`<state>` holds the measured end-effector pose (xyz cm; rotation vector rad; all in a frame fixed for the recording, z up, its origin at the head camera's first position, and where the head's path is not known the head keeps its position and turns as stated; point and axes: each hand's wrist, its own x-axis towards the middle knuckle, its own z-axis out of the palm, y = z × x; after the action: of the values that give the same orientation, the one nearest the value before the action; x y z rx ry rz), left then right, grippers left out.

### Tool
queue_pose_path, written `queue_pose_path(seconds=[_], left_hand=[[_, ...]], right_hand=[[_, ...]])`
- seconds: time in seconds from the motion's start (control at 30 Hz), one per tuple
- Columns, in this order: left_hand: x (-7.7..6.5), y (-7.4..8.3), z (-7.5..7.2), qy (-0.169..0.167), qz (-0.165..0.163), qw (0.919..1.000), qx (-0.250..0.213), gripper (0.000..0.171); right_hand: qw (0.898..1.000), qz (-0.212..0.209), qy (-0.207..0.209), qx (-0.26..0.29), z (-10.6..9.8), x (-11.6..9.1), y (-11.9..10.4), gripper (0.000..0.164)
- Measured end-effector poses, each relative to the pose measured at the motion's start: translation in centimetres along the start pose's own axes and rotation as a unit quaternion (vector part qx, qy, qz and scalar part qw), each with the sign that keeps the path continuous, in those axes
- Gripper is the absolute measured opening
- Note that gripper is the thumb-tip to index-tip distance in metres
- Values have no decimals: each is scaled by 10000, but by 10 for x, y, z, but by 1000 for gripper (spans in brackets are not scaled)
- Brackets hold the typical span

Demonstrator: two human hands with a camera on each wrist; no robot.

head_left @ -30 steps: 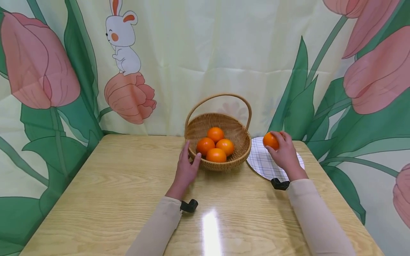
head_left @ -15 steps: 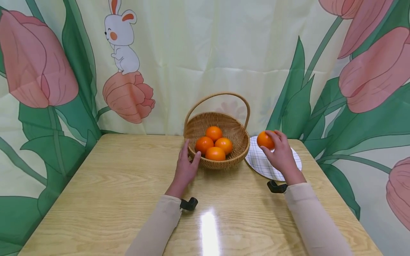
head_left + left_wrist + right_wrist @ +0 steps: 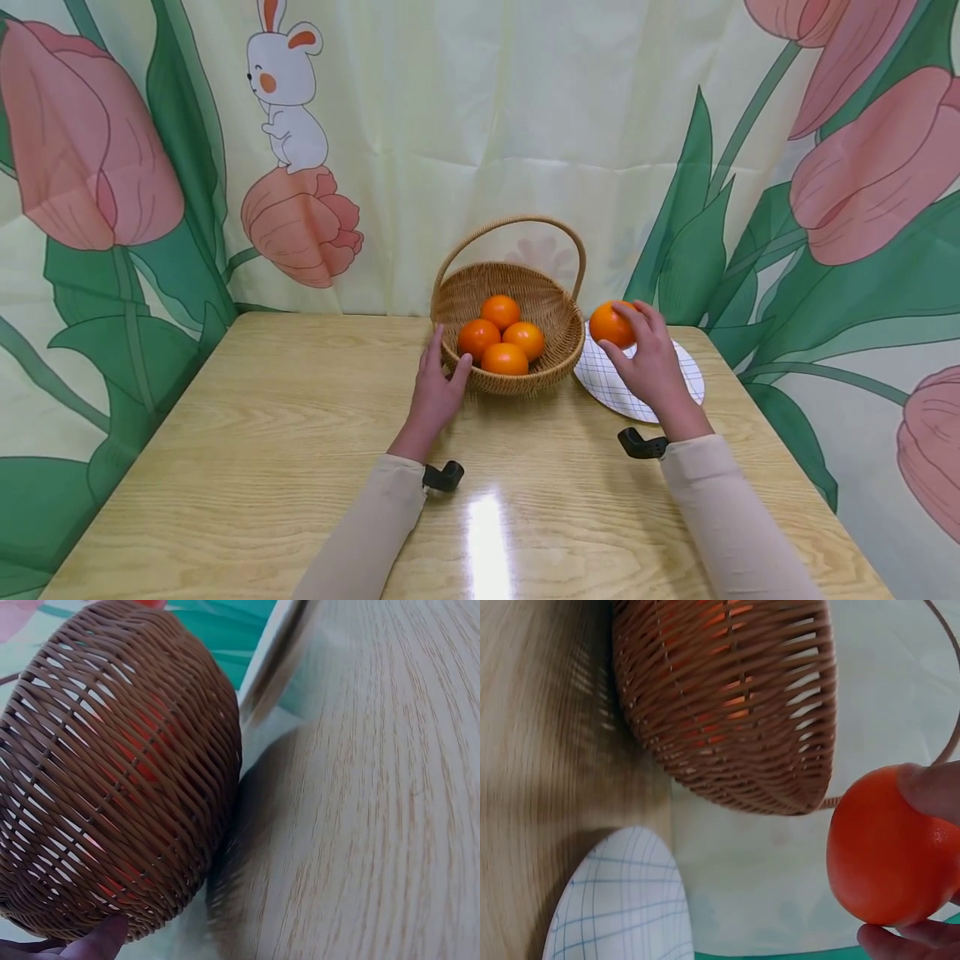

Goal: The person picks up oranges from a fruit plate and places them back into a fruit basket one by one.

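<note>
My right hand [image 3: 651, 363] holds an orange [image 3: 611, 324] between thumb and fingers, to the right of the wicker basket [image 3: 553, 375]. In the right wrist view this orange [image 3: 889, 847] looks smooth and round, apart from the basket [image 3: 742, 712]. Several oranges [image 3: 504, 359] lie inside the basket. At its left front side, the fairly straight fingers and thumb of my left hand [image 3: 437, 395] touch the basket near the rim. The left wrist view shows only the thumb [image 3: 101, 939] and part of a finger against the woven wall [image 3: 127, 772].
Beneath the right hand, a round white plate or mat with a blue grid [image 3: 626, 398] lies on the wooden table [image 3: 315, 433]. The basket's arched handle [image 3: 525, 220] rises above it. Behind the table's back edge hangs a printed curtain [image 3: 480, 100].
My right hand has moved left with the orange, from over the gridded plate or mat closer to the basket. My left hand has stayed at the basket's side.
</note>
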<state>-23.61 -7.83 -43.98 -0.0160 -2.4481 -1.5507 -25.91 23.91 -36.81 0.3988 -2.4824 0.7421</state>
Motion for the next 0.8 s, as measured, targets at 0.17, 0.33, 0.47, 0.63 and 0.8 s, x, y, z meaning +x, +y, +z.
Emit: queue_pose_path(seconds=[0.17,0.33,0.47,0.63,0.8], left_hand=[[0,1,0,-19,-33,10000,-24,75],[1,1,0,-18,-38,10000,-51,75],[1,1,1,-25,-84,9999,-58,74],[2,1,2,-1,-114,9999,-79,72],[1,0,1,-20,-94,9999,-67,74]], right_hand=[[9996,-210,131,111,3,0,-9,58],[9987,-410,195,221,7,0,-20,58],[9976,-570,226,335,12,1,-28,59],[9962,-717,172,470,19,4,-38,59],[9957,-790,-27,484,27,7,-45,57]])
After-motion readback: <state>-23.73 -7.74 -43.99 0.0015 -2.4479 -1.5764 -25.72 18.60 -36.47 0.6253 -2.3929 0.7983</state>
